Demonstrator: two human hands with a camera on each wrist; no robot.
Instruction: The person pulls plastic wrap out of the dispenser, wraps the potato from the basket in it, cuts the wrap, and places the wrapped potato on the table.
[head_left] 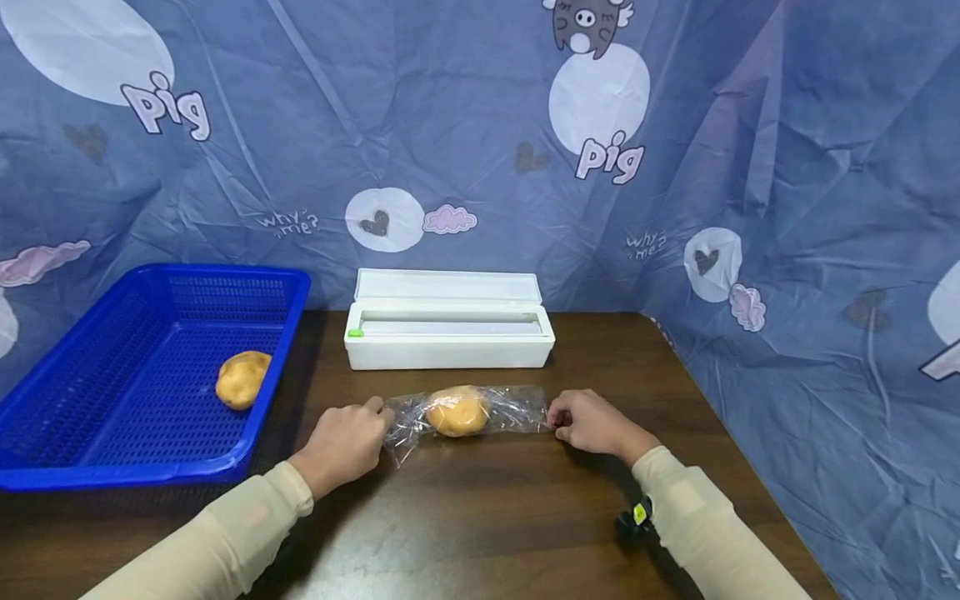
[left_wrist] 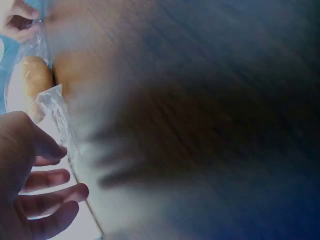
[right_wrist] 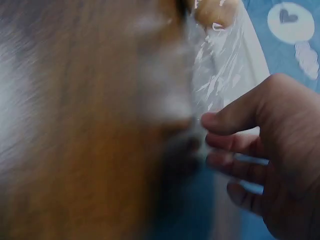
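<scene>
A yellow potato (head_left: 458, 412) lies inside clear plastic wrap (head_left: 516, 408) at the middle of the table, the film stretched out and crinkled on both sides of it. My left hand (head_left: 343, 446) pinches the film's left end between thumb and forefinger; the other fingers are spread in the left wrist view. At the opposite end, my right hand (head_left: 596, 422) pinches the film with thumb and fingertips. The right wrist view shows the taut, shiny film (right_wrist: 215, 75) running from those fingertips up to the potato (right_wrist: 215, 14).
Behind the potato stands a white wrap dispenser box (head_left: 450, 353), lid raised, with a green slider (head_left: 356, 333) at its left. A blue plastic basket (head_left: 123, 477) on the left holds another potato (head_left: 242, 379). A printed blue cloth (head_left: 465, 117) hangs behind the wooden table (head_left: 465, 525).
</scene>
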